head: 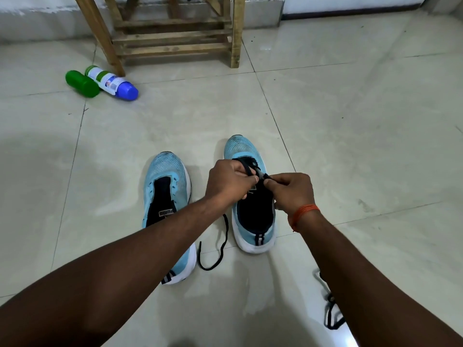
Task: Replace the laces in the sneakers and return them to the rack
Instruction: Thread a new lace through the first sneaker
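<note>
- The right-side light-blue mesh sneaker [253, 196] stood on the tiled floor [350, 134], toe pointing away, beside its unlaced twin [166, 196].
- Both hands met over its front eyelets: left hand [229, 180] and right hand [293, 191] fingers pinched the dark flat lace [253, 169].
- The lace's free tail trailed back between the 2 sneakers.
- The wooden rack [172, 33] stood well beyond.

Both bare arms reach forward, and the left hand [230, 180] and right hand [292, 190] meet with fingers pinched tight together.
</note>
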